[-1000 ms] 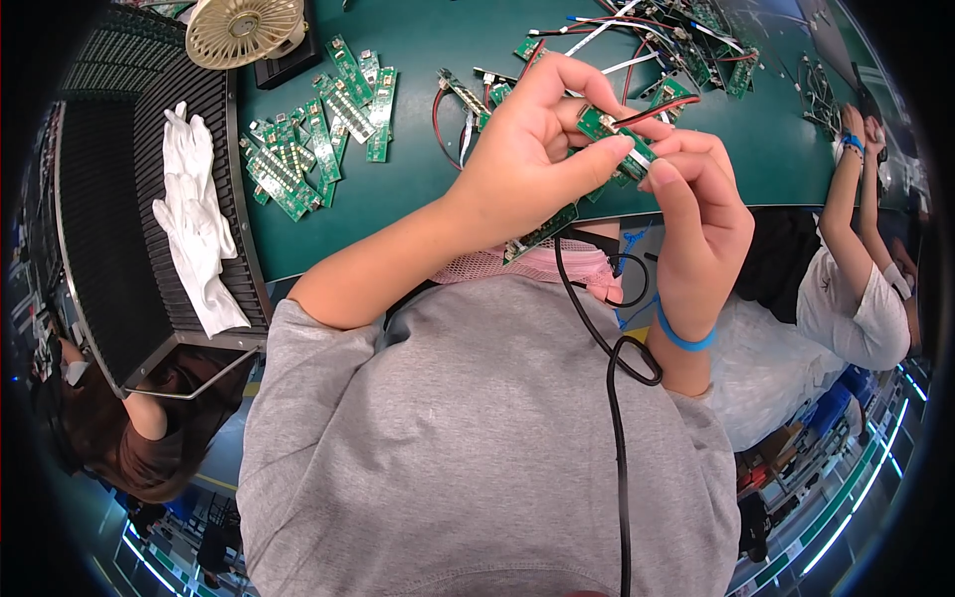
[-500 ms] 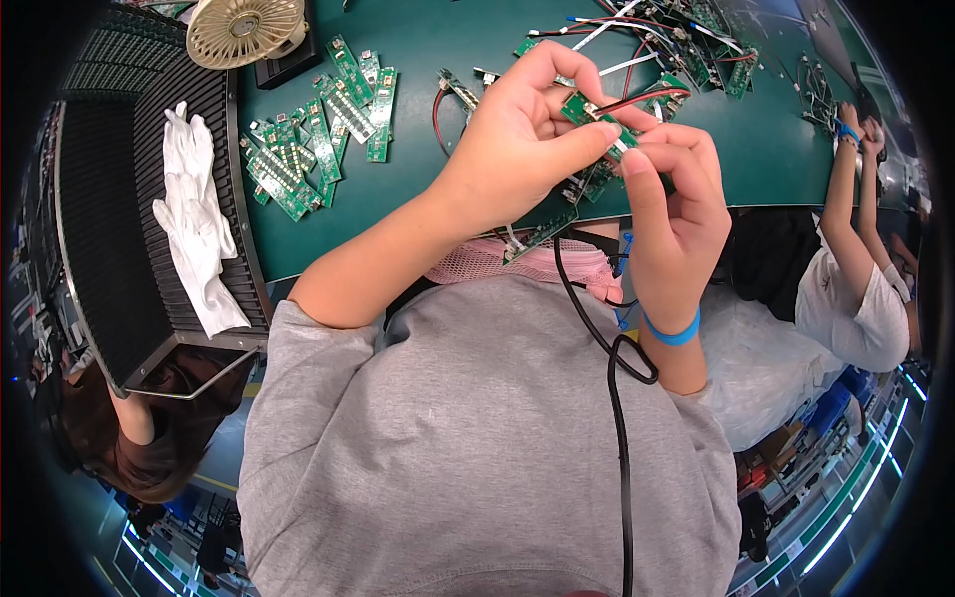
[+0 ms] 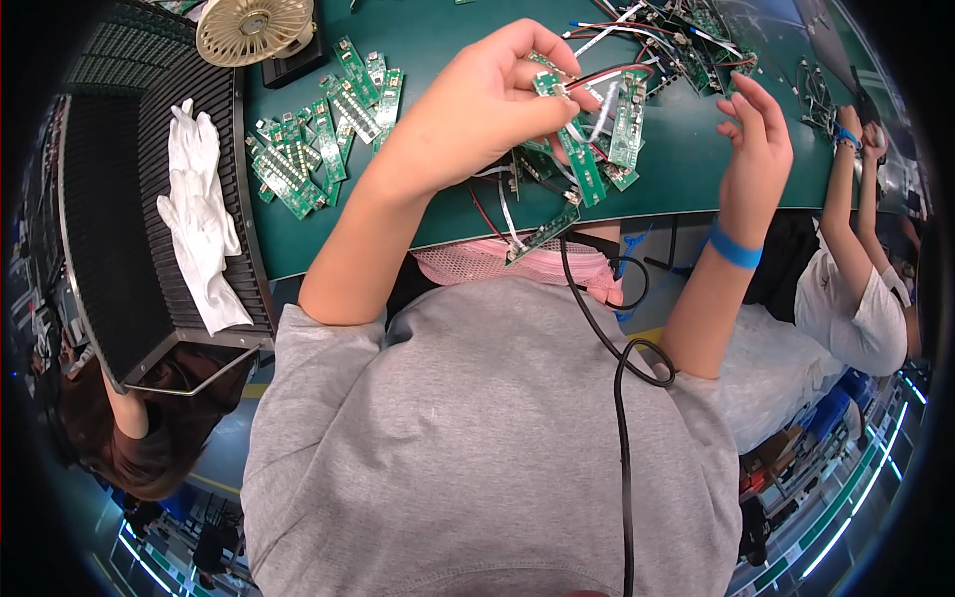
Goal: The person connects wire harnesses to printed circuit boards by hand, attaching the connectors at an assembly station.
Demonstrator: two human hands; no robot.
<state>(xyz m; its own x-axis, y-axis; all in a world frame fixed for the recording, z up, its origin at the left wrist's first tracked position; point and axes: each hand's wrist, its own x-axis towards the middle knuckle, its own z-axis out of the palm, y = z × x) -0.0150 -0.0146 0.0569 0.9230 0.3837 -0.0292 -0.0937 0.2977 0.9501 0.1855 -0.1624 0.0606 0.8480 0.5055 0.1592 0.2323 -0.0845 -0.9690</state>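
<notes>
1 green circuit board is pinched near 1 end by the left hand at 1 o'clock, seemingly for visibility; the right hand is held empty, loosely curled, at 2 o'clock.
</notes>
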